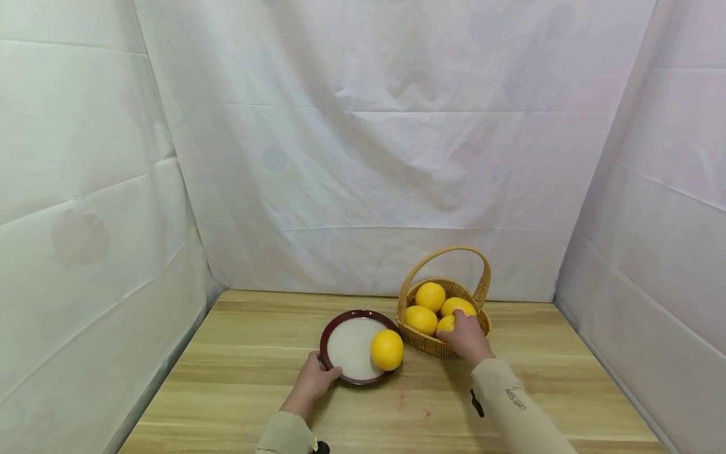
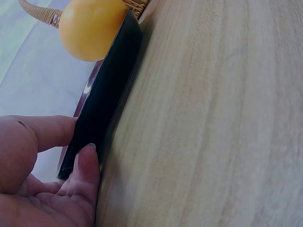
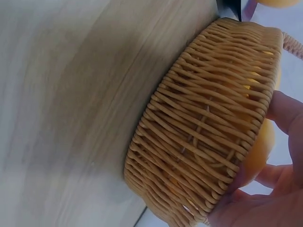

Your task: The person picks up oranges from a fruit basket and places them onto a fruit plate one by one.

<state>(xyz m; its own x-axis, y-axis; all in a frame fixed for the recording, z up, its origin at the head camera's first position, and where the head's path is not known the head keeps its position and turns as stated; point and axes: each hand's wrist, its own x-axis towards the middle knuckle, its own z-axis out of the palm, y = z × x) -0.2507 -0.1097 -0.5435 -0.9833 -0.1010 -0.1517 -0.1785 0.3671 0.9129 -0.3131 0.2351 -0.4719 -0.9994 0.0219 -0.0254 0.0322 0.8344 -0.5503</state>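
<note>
My left hand (image 1: pixel 314 380) grips the near left rim of a round plate (image 1: pixel 350 345) with a pale middle and a dark red rim. In the left wrist view, the plate's dark outer side (image 2: pixel 106 90) is between thumb and fingers. A yellow orange (image 1: pixel 387 350) sits at the plate's right side. Inside the wicker basket (image 1: pixel 422 342), my right hand (image 1: pixel 469 338) has its fingers curled round an orange (image 1: pixel 445 324), which it partly covers. Around that one lie more oranges (image 1: pixel 421 320) in the basket. The right wrist view shows the held orange (image 3: pixel 259 151) just above the woven rim.
The basket's tall arched handle (image 1: pixel 454 249) rises over the fruit. Plate and basket stand close together on a wooden table (image 1: pixel 255 340). White cloth (image 1: pixel 363 157) hangs behind the table and at both sides.
</note>
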